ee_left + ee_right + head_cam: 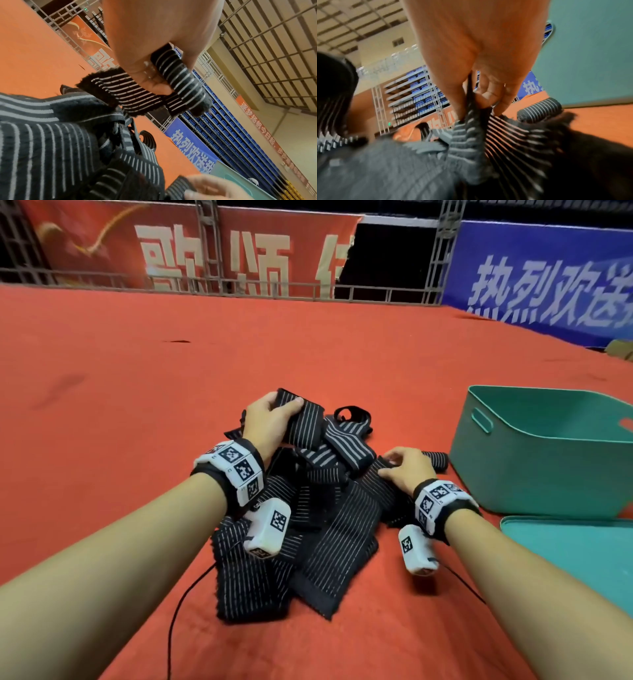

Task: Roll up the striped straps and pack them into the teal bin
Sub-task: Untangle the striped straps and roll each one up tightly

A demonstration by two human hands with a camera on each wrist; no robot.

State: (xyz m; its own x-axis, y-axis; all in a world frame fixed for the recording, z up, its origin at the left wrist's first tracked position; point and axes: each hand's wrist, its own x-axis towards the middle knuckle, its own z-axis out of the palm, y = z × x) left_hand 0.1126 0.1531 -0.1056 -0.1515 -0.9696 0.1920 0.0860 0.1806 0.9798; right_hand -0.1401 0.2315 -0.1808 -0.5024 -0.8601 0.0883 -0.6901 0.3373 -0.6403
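Nearest to the person, a loose pile of black elastic straps with thin white stripes (308, 529) lies on the red carpet floor (137, 364), between the two forearms. Just right of it, at the picture's lower right edge, a flat teal plastic lid (575, 546) rests on the carpet.

The right hand (407, 470) is on the right side of the pile; its thumb and fingers (501, 100) pinch the edge of one strap from the pile. Beside this hand, a small rolled striped strap (436, 460) lies on the carpet, close to the wall of the teal plastic bin (534, 470). The bin stands upright on the right, with an oval handle hole in its side.

Further away, the left hand (270, 419) grips a folded striped strap (178, 75) above the far end of the pile, fingers curled around it.

At the back, red and blue banners (548, 275) hang on a metal fence.
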